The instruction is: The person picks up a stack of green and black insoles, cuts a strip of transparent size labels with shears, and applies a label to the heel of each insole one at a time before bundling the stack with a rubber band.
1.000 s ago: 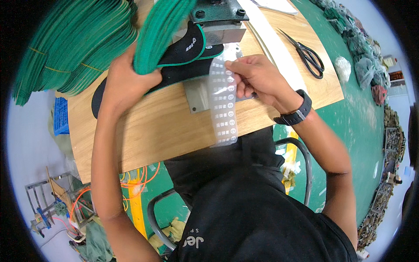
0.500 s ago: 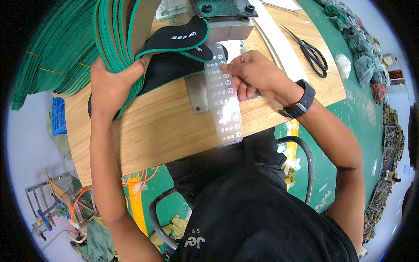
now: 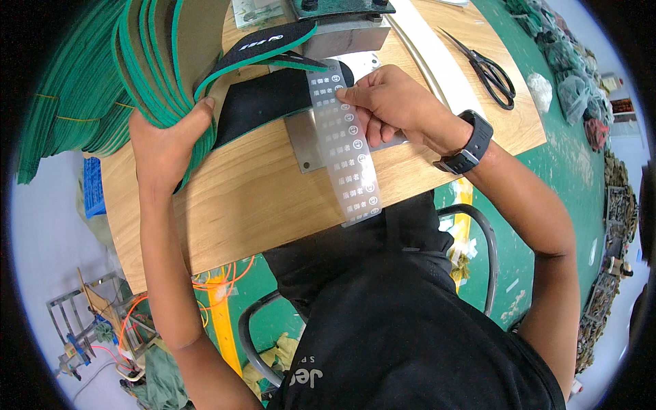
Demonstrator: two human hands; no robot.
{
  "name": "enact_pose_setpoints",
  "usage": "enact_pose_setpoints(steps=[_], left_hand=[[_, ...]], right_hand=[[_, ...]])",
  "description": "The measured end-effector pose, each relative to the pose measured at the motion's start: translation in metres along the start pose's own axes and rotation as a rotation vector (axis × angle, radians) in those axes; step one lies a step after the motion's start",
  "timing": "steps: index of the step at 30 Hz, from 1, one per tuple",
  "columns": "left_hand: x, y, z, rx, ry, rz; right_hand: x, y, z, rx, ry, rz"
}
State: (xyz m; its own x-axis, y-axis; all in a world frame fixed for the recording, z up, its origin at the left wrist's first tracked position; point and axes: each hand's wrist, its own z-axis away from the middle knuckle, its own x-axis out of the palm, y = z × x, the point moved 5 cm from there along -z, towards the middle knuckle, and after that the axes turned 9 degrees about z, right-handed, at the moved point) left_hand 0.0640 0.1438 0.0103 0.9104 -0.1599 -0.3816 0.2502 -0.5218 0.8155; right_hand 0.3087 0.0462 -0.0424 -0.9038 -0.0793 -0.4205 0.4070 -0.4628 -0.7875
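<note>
My left hand (image 3: 164, 140) is clamped round a thick stack of insoles (image 3: 160, 58), green-edged and fanned out, thumb pressed against the near edge, the whole bundle tipped up at the far left of the wooden board (image 3: 253, 205). One black insole (image 3: 263, 48) peels off the stack and arches to the right toward the metal press (image 3: 342, 20) at the far edge. Another black insole (image 3: 263, 102) lies flat on the board just right of my left hand, its toe running under the sticker strip (image 3: 345, 143). My right hand (image 3: 393, 102) is pinching the far end of that strip, fingertips closed on it right beside the press. The strip is clear, with rows of small round labels, and it trails from my fingers toward me across the grey metal plate (image 3: 307, 147), ending at the near edge of the board. So the strip hangs directly under and nearer than my right hand, and the flat insole sits to its left, touching it. Watch (image 3: 468, 143) on my right wrist. Scissors (image 3: 488, 68) lie well off to the far right, on the board, untouched.
</note>
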Motion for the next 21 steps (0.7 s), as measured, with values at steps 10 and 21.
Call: enact_pose_setpoints(steps=[10, 21], left_hand=[[0.002, -0.003, 0.001, 0.000, -0.012, 0.010], [0.013, -0.006, 0.000, -0.139, -0.097, -0.028]], right_hand=[[0.000, 0.002, -0.001, 0.011, -0.013, -0.017], [0.001, 0.002, -0.001, 0.002, -0.006, -0.055]])
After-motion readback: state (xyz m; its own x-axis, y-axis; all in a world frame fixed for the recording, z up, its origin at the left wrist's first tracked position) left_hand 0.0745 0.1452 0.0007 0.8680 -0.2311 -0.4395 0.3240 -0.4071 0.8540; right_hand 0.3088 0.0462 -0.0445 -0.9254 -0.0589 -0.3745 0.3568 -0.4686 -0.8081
